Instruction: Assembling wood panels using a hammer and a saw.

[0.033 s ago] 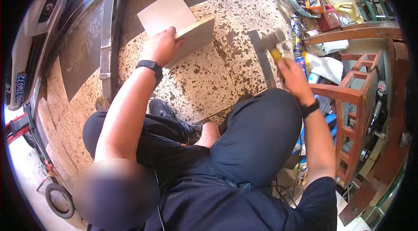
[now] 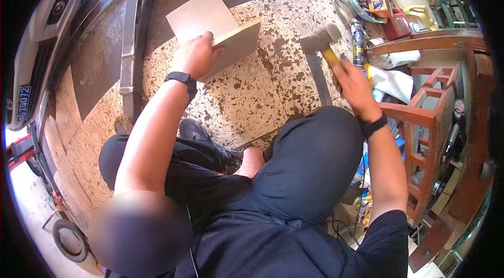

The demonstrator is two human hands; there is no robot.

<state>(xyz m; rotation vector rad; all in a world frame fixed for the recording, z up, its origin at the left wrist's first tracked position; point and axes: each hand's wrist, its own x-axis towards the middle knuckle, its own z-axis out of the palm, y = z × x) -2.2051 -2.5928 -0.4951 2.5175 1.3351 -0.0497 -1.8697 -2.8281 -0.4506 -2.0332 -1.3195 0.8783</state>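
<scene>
My left hand (image 2: 197,57) grips the upper edge of a grey-faced wooden board (image 2: 233,50) that stands tilted on the speckled floor, its fingers wrapped over the edge. Against its far side is a second pale flat board (image 2: 202,15). At the right, my right hand (image 2: 357,89) is closed around the yellow handle of a hammer (image 2: 319,41). The hammer's head is to the right of the boards, apart from them. Below it a dark flat strip (image 2: 318,78) lies on the floor, partly covered by the hammer and my knee.
A reddish-brown wooden frame (image 2: 428,115) stands close by my right forearm. Beyond it are a spray can (image 2: 357,42), a red jug (image 2: 397,25), an orange box (image 2: 379,4) and a yellow container (image 2: 420,15). To the left runs a metal beam (image 2: 131,42), with a white car (image 2: 47,31) beyond.
The hammer's head has moved a little to the left and toward the far side, along with my right hand. My left hand and the boards look almost unmoved.
</scene>
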